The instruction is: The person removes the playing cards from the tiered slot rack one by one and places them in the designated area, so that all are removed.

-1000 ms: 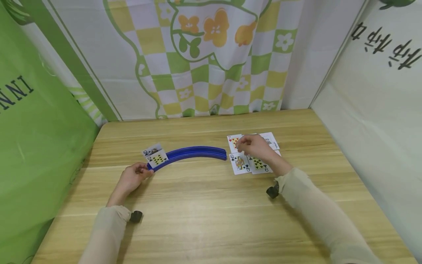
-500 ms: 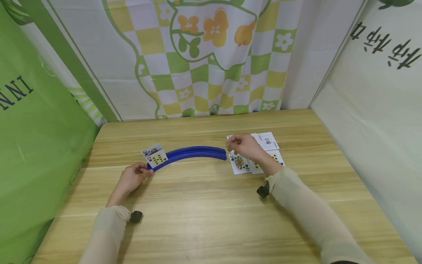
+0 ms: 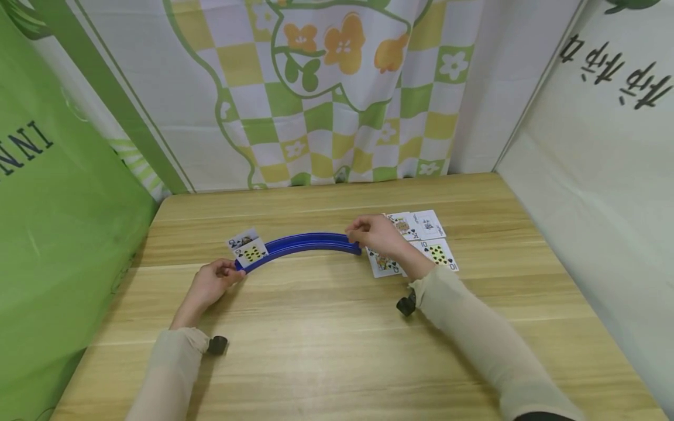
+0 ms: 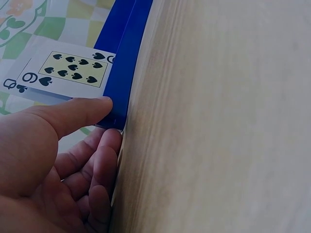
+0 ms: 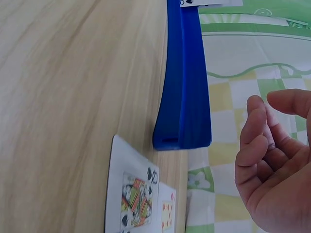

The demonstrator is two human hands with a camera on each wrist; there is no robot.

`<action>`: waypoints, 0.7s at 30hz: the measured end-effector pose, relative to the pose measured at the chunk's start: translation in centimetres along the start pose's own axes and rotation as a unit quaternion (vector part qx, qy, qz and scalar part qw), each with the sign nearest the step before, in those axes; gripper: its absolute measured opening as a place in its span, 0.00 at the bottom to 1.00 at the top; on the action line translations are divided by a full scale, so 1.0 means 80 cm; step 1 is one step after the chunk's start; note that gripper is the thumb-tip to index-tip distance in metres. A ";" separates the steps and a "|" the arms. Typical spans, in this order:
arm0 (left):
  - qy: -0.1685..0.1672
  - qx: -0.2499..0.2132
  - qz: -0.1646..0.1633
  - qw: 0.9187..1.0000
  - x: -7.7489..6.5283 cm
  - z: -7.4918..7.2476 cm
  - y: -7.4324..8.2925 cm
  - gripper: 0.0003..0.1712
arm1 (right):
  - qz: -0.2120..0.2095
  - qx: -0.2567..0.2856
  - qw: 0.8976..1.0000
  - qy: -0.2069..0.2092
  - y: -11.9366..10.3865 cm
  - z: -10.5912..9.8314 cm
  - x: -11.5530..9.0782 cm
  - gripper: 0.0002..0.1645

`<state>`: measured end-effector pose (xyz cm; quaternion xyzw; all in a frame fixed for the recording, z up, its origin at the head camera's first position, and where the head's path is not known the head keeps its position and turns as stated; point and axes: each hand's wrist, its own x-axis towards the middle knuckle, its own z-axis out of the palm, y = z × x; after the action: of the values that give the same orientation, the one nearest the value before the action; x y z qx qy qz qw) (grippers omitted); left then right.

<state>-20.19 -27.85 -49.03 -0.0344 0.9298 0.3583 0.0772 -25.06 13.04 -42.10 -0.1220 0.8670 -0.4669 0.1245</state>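
Note:
A curved blue card holder (image 3: pixel 305 241) lies on the wooden table. My left hand (image 3: pixel 210 283) pinches its left end; in the left wrist view the thumb presses on top while the fingers sit against the end. Two playing cards stand in the slots there: a nine of spades (image 4: pixel 73 68) in front and a queen (image 3: pixel 241 239) behind it. My right hand (image 3: pixel 376 235) hovers at the holder's right end, over part of the laid-out cards. In the right wrist view its fingers are loosely bent, thumb apart from them, with nothing between.
Face-up cards lie to the right of the holder: a queen of spades (image 5: pixel 136 201), a seven of hearts (image 5: pixel 167 213), a king (image 3: pixel 403 225), a joker (image 3: pixel 427 224) and a ten (image 3: pixel 438 254). A patterned curtain (image 3: pixel 337 140) hangs behind the table's back edge.
My right hand has moved left from over the cards to the holder's right end, uncovering the king, joker and ten. The left hand and the two standing cards have stayed put.

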 end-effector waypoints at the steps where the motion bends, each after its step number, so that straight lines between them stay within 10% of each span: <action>1: -0.001 -0.001 -0.001 1.000 0.000 0.000 0.000 0.25 | -0.003 0.002 1.000 -0.001 -0.001 0.001 0.002 0.15; 21: -0.002 -0.002 -0.005 1.000 -0.001 0.001 0.001 0.24 | 0.002 0.029 0.999 -0.016 -0.031 0.032 0.013 0.10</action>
<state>-20.09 -27.73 -49.00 -0.0384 0.9287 0.3600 0.0806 -24.94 9.36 -41.47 -0.1245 0.8509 -0.4899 0.1429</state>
